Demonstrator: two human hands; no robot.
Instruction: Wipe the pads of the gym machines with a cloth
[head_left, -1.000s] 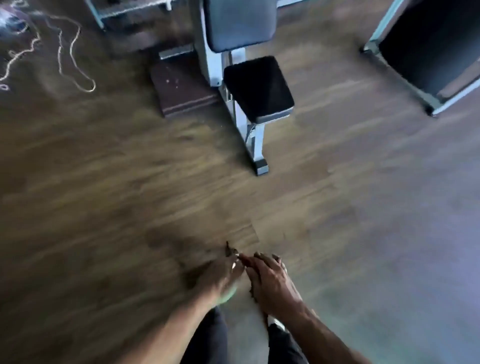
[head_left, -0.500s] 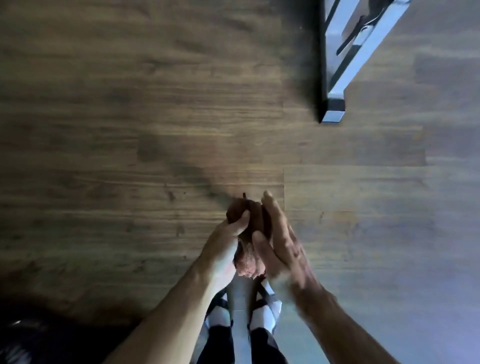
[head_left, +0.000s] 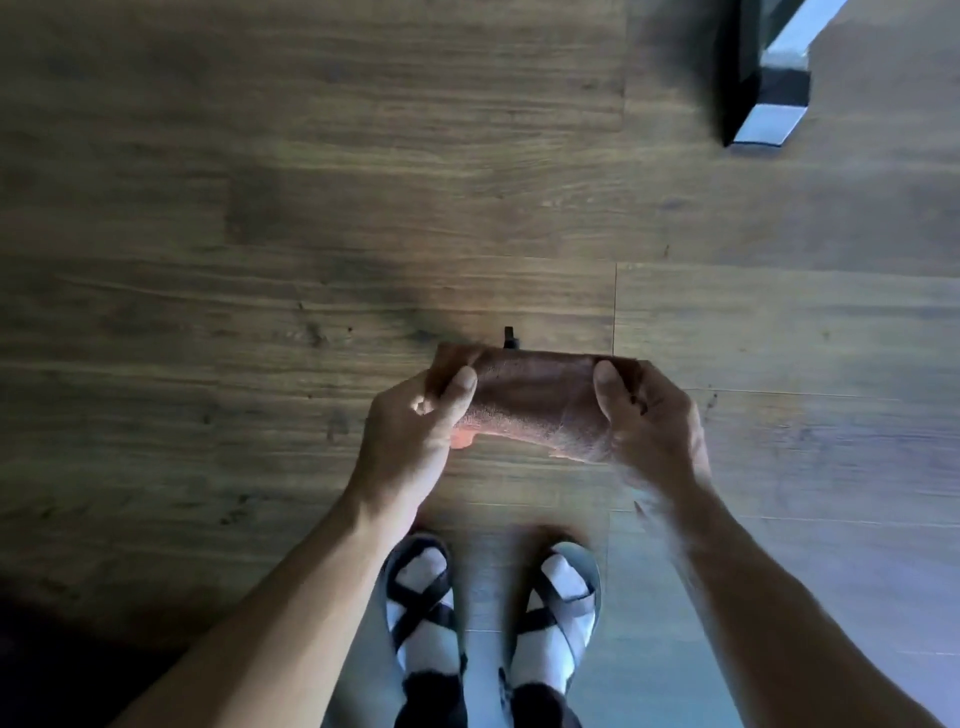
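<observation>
Dark wood-plank floor (head_left: 260, 208), brown thin-weave cloth (head_left: 535, 400) stretched flat, left hand (head_left: 415, 431) and right hand (head_left: 654, 421) pinching its ends

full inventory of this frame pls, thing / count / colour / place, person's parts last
brown woven cloth: 1, brown with an orange-lit lower edge, stretched flat between the two hands at frame centre, above the floor
wood-plank floor: 1, dark brown, fills the frame
metal machine frame foot: 1, pale grey with black parts, top right corner, on the floor
small dark tab: 1, black, sticking up at the cloth's far edge; cannot tell what it is
strappy sandals: 2, black straps over white socks, bottom centre, on the floor
left hand: 1, pinches the cloth's left end, thumb on top
right hand: 1, pinches the cloth's right end, thumb on top
</observation>
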